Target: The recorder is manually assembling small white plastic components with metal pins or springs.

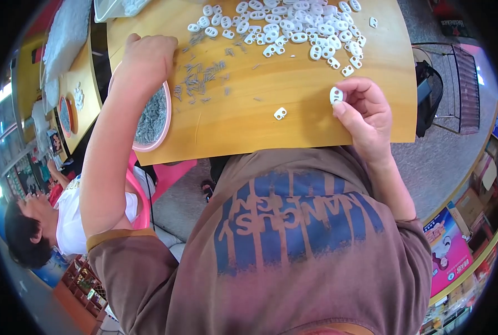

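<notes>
Between the thumb and forefinger of my right hand point(366, 114) is a small white oval plastic piece with two holes point(336, 95), held up over the right side of the table. My left hand point(150, 56) is at the table's left side, just above a pink-rimmed bowl point(167, 120) full of small grey metal pins point(153, 114). Its fingers bend down out of sight, so what they hold, if anything, is hidden. Loose metal pins point(201, 78) lie scattered to the right of that hand. One single white piece point(280, 114) rests on the wood between my hands.
A large pile of white two-holed pieces point(299, 25) spreads over the far part of the wooden table point(243, 131). A white tub point(110, 10) stands at the far left corner. Another person point(65, 218) sits to the left. A dark rack point(463, 89) stands on the floor at right.
</notes>
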Demonstrator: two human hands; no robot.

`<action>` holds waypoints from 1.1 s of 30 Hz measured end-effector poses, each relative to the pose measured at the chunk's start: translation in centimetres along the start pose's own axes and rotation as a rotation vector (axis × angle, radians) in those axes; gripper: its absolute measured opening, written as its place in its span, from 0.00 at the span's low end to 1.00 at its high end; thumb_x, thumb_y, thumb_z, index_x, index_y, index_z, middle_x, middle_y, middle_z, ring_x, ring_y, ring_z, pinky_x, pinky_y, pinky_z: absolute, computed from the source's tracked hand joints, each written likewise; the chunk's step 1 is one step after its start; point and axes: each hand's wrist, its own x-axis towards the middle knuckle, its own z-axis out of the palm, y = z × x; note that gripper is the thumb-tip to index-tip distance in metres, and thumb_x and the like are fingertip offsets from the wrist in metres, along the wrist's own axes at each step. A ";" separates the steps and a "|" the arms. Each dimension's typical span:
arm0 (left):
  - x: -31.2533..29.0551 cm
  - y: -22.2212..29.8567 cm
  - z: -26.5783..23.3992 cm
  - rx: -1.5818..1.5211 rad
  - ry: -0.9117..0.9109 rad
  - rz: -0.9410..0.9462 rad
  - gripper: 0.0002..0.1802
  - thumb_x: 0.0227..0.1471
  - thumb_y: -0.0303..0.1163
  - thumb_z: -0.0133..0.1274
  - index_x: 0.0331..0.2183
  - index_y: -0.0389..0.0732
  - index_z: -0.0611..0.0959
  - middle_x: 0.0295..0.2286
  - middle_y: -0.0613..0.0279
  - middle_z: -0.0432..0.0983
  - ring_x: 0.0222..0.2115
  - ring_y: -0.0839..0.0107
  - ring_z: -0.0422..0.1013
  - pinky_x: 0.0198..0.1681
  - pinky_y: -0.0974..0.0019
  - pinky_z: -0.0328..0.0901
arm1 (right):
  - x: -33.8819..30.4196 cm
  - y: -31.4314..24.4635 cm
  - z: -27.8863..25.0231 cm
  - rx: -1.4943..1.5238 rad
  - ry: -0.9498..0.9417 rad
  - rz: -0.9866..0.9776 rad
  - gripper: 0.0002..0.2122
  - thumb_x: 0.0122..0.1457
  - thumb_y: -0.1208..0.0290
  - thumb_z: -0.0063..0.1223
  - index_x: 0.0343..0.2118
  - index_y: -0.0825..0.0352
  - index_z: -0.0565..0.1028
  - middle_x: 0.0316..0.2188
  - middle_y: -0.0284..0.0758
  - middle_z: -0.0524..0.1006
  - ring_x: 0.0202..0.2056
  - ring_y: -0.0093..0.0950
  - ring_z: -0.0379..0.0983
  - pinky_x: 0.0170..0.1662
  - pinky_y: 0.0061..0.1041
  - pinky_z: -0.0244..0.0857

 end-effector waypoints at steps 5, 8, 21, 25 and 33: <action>0.5 -0.4 -0.4 -0.072 -0.104 0.077 0.06 0.32 0.26 0.47 0.20 0.39 0.76 0.20 0.55 0.73 0.25 0.58 0.69 0.37 0.61 0.58 | 0.1 0.1 -0.1 0.024 -0.026 -0.007 0.11 0.48 0.82 0.48 0.37 0.70 0.67 0.28 0.28 0.69 0.29 0.14 0.64 0.33 0.11 0.59; 0.7 -0.5 -0.3 -0.069 -0.108 0.129 0.06 0.31 0.26 0.47 0.19 0.38 0.76 0.20 0.54 0.72 0.25 0.57 0.68 0.34 0.60 0.60 | 0.1 0.2 -0.1 0.020 -0.022 -0.004 0.11 0.48 0.82 0.48 0.37 0.70 0.67 0.28 0.28 0.69 0.29 0.14 0.64 0.33 0.11 0.59; 1.0 -1.1 0.5 -0.244 -0.009 0.035 0.07 0.36 0.29 0.45 0.22 0.36 0.73 0.22 0.51 0.71 0.27 0.54 0.67 0.31 0.57 0.62 | 0.0 -0.4 -0.2 0.021 0.000 -0.011 0.10 0.49 0.81 0.47 0.36 0.71 0.67 0.27 0.27 0.67 0.29 0.13 0.62 0.32 0.12 0.58; 0.4 -0.9 -0.9 -0.527 0.185 -0.190 0.09 0.41 0.32 0.44 0.26 0.37 0.70 0.20 0.50 0.67 0.22 0.57 0.67 0.28 0.63 0.62 | 0.4 -1.5 -0.2 0.159 0.058 0.033 0.10 0.49 0.79 0.48 0.37 0.71 0.67 0.27 0.28 0.68 0.28 0.14 0.63 0.31 0.13 0.60; -3.3 7.0 -5.2 -1.546 0.408 -0.186 0.05 0.46 0.20 0.43 0.29 0.33 0.72 0.23 0.65 0.69 0.24 0.80 0.66 0.26 0.77 0.62 | 0.3 -4.2 2.5 0.490 -0.168 0.057 0.14 0.49 0.72 0.46 0.40 0.68 0.65 0.20 0.30 0.65 0.18 0.16 0.59 0.23 0.17 0.52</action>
